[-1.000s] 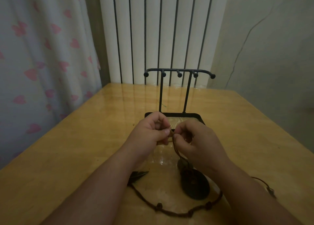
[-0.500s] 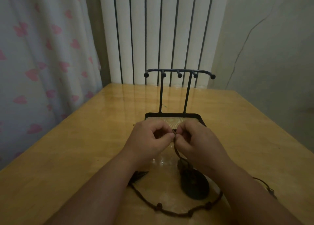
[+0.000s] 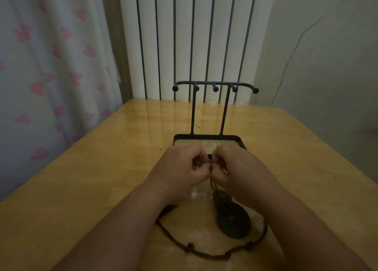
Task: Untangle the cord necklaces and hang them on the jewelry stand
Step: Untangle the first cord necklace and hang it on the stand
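A black metal jewelry stand (image 3: 214, 86) with several knobbed pegs and a tray base stands mid-table, nothing hanging on it. Just in front of its tray, my left hand (image 3: 180, 168) and my right hand (image 3: 239, 168) meet fingertip to fingertip and pinch the same dark cord. That cord runs down to a dark round pendant (image 3: 235, 221) lying on the table. A brown cord necklace (image 3: 204, 254) with knots and beads loops on the table under my forearms, partly hidden by them.
The wooden table (image 3: 102, 178) is glossy, with its left edge near a heart-patterned curtain (image 3: 51, 76). A white ribbed radiator (image 3: 194, 35) stands behind the table's far edge. A tiny speck (image 3: 160, 148) lies left of the stand.
Both hands have dropped slightly toward the table and drawn closer together, still pinching the cord. The pendant and the looped necklace have stayed put.
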A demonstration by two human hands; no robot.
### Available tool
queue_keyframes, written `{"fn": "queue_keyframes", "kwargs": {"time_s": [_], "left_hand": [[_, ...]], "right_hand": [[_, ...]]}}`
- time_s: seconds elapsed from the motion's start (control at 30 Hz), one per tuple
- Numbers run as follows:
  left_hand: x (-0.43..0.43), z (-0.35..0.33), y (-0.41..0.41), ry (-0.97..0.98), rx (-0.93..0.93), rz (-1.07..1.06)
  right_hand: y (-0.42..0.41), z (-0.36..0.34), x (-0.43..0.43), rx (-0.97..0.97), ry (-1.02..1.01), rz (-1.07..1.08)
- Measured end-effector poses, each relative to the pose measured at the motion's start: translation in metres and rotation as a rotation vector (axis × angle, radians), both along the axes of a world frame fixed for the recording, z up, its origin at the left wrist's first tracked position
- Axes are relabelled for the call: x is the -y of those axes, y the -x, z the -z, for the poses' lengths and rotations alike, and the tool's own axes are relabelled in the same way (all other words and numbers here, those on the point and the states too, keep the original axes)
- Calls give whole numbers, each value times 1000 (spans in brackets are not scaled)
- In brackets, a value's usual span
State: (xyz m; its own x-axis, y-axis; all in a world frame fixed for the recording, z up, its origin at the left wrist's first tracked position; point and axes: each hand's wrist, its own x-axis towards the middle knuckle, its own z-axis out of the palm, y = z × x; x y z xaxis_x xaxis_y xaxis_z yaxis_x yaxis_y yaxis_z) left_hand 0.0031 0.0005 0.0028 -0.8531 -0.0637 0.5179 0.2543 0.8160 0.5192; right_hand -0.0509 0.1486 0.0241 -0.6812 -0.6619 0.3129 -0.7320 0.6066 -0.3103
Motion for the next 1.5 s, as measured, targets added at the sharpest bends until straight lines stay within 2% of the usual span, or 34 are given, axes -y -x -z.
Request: {"fn": "queue_keyframes", "kwargs": {"time_s": [0.33, 0.6, 1.5], "left_hand": [[4, -1, 1, -39, 179, 38], [8, 4, 4, -211, 223, 67], [9, 6, 5, -299, 270, 109]], "right_hand": [[1, 3, 0, 32, -45, -29], [1, 4, -5, 169, 119, -41], [-2, -2, -1, 65, -30, -38]]}}
